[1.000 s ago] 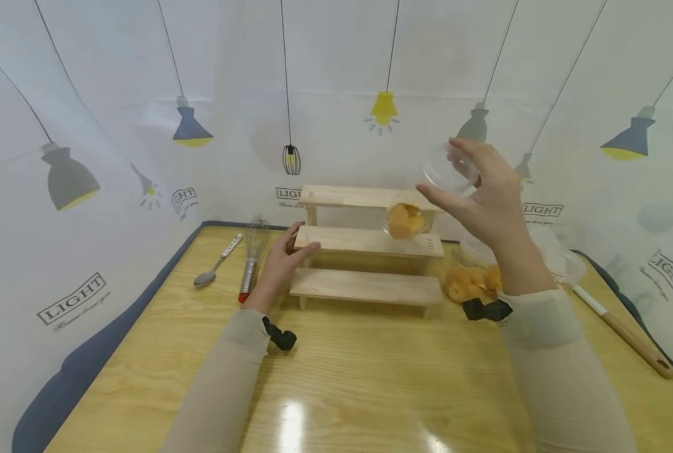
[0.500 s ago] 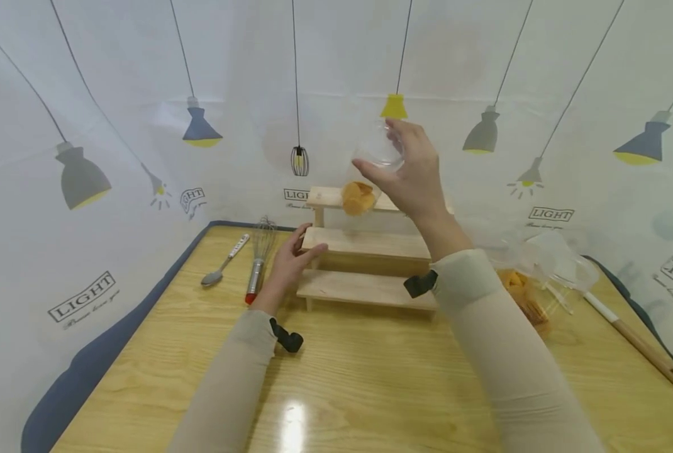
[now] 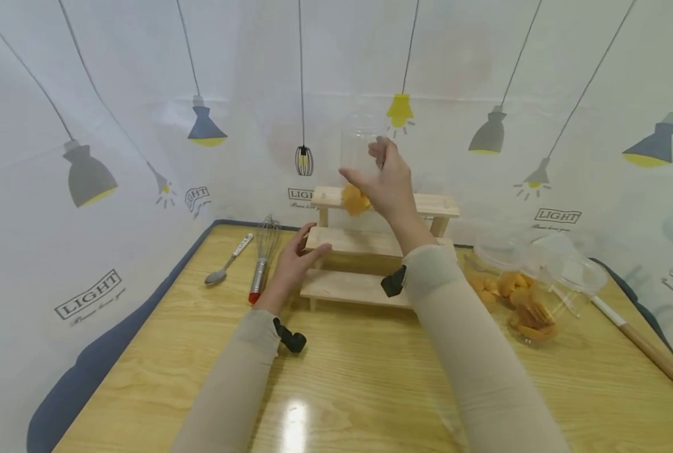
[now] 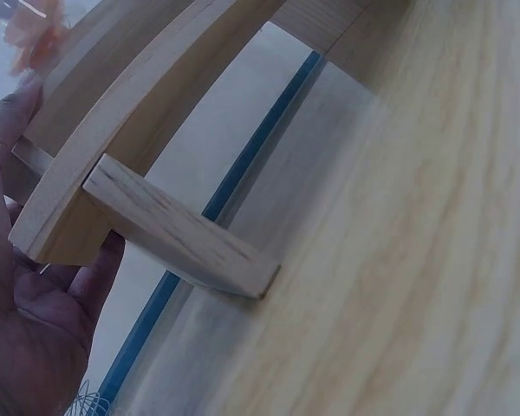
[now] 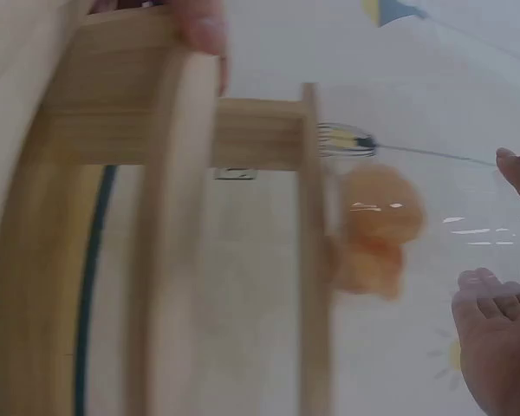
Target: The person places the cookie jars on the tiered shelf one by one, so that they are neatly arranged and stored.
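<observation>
A three-tier wooden stand occupies the middle of the table. My left hand grips the left end of its middle tier, the thumb on top and the fingers underneath in the left wrist view. My right hand holds a clear plastic jar upright, thumb and fingers around its side. Orange, chip-like pieces lie at the jar's bottom, which overlaps the left part of the top tier. In the right wrist view those orange pieces show just beyond the top tier's edge.
Left of the stand lie a wire whisk with a red end and a spoon. To the right are clear containers with orange pieces and a long wooden handle. A lamp-printed curtain hangs behind.
My right hand has carried the jar leftward from the stand's right side to the left part of the top tier, then slightly lower. The left hand keeps its grip on the middle tier.
</observation>
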`<state>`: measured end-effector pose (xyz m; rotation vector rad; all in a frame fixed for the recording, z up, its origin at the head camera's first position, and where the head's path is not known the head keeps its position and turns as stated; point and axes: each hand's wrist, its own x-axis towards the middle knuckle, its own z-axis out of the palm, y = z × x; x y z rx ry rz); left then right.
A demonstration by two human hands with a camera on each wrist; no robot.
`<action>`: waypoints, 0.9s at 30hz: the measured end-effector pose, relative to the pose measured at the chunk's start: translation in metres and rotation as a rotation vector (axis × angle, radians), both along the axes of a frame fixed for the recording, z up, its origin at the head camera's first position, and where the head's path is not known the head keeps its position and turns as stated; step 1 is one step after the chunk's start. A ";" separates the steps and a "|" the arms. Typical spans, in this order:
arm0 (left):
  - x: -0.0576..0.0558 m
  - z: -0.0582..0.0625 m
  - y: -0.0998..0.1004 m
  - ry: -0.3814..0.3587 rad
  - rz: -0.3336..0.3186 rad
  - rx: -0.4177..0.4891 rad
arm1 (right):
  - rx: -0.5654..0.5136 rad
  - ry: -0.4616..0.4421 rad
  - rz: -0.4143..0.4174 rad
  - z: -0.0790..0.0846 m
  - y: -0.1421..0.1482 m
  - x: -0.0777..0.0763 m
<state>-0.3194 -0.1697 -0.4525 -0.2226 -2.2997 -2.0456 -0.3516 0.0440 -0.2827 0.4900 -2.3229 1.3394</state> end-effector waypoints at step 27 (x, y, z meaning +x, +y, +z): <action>0.000 0.000 -0.001 -0.018 0.002 -0.019 | 0.088 -0.189 -0.017 -0.045 -0.005 -0.010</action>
